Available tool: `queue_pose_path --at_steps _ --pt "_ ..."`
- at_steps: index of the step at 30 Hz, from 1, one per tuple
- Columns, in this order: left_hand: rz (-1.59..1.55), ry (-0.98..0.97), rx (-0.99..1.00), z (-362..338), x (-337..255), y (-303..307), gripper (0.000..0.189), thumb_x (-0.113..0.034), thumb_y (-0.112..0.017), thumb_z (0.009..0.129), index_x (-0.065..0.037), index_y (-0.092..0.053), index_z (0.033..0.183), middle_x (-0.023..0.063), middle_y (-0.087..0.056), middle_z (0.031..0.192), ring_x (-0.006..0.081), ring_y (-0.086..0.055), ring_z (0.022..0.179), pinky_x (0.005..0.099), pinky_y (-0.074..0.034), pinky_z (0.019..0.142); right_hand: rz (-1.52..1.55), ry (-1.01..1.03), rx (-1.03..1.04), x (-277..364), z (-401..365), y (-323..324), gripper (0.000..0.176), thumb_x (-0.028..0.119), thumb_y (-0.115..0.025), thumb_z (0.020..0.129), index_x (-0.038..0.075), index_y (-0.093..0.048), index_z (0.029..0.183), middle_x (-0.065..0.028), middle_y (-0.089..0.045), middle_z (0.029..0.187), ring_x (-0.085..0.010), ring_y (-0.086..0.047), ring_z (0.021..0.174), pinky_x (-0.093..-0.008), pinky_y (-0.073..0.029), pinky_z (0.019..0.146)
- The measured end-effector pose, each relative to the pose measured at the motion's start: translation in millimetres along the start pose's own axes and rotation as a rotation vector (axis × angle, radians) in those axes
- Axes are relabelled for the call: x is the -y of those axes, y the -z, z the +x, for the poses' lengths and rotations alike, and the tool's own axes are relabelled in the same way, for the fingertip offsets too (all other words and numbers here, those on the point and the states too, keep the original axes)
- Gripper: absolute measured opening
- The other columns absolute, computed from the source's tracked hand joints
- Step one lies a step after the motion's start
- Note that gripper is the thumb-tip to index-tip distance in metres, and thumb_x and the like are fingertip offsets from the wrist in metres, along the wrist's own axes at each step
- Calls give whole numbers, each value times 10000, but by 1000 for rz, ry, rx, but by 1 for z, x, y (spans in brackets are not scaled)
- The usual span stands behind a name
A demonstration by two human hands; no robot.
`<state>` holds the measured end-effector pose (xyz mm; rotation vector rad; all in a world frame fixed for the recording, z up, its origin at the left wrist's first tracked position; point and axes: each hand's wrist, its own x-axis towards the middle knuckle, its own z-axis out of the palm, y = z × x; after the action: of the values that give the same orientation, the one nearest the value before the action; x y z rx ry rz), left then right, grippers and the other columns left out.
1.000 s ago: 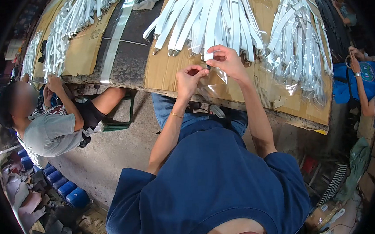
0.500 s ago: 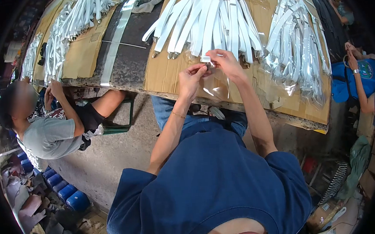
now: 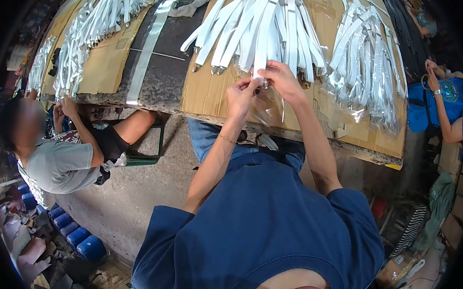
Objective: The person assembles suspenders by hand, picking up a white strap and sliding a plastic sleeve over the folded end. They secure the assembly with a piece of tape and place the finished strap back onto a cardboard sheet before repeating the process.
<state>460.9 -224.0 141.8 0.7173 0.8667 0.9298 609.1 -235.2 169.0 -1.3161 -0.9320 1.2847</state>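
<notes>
Head view. The white strap lies with its long axis running away from the person across the cardboard sheet. Its near end points back toward the body and meets both hands above the table's front edge. The rest of it merges into the heap of white straps farther off.

The right hand comes in from the right and is closed in a fingertip pinch on that near end. The left hand comes in from the left, thumb and forefinger closed at the same spot and touching the right hand's fingertips. Whether it grips the strap or a bag edge cannot be told. Neither hand is nearer than the other.

A clear plastic bag hangs just below the hands. Bagged straps lie to the right, well apart. A co-worker sits at the left with both hands at the table edge.
</notes>
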Motion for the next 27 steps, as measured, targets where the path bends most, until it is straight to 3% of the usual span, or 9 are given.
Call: queue_pose_path --at_steps 2,5,11,14,17,20,23,25,27 --pt "98 -16 23 -4 -3 -2 219 -95 -655 843 84 -609 959 100 -656 847 119 -631 704 214 -482 596 323 -157 -57 7 7 1 175 123 -647 843 -6 -595 948 -49 -635 852 -90 -570 715 -225 -444 639" --pt "136 -2 20 -13 -8 -5 207 -102 -655 842 76 -623 943 73 -653 823 93 -606 694 207 -464 585 324 -115 -168 3 24 8 136 146 -634 854 20 -595 887 -34 -621 824 -100 -569 699 -237 -450 640" --pt "194 -83 79 34 -16 -11 158 -120 -672 830 22 -656 898 0 -604 741 44 -456 564 193 -362 511 208 -32 20 7 16 6 110 148 -635 854 48 -589 865 -19 -612 816 -103 -570 731 -247 -452 660" --pt "268 -113 124 15 -15 -16 166 -142 -691 819 15 -667 865 -8 -597 714 42 -476 582 197 -363 507 446 -113 -113 33 31 15 134 164 -617 868 38 -583 894 -45 -634 842 -123 -593 748 -264 -467 651" --pt "291 -64 133 8 -21 -26 158 -125 -685 821 24 -668 869 2 -609 725 46 -493 593 198 -369 511 460 -3 -280 25 55 21 149 158 -618 862 20 -586 907 -77 -644 899 -137 -597 750 -273 -477 652" --pt "166 -163 108 48 -24 -39 177 -98 -664 821 65 -661 889 39 -640 760 75 -540 621 220 -433 552 381 -8 -111 20 31 9 228 166 -608 856 -13 -593 996 -100 -638 944 -161 -594 809 -295 -483 725" --pt "354 -153 177 34 -44 -49 191 -119 -669 827 63 -665 887 53 -650 780 80 -553 657 221 -450 592 456 40 -68 27 39 22 248 205 -592 876 -4 -598 1011 -95 -638 956 -162 -591 832 -295 -480 751" --pt "382 -132 210 17 -36 -45 196 -125 -672 827 63 -666 883 52 -650 779 77 -550 659 219 -447 592 648 -63 -3 40 66 43 294 275 -556 908 16 -570 1047 -95 -626 980 -166 -586 803 -299 -494 687" --pt "410 -101 225 9 -24 -39 201 -131 -675 827 64 -667 879 50 -650 778 74 -547 661 217 -444 592 788 49 139 3 123 87 294 272 -546 911 15 -551 1053 -105 -630 984 -179 -586 796 -302 -498 656"
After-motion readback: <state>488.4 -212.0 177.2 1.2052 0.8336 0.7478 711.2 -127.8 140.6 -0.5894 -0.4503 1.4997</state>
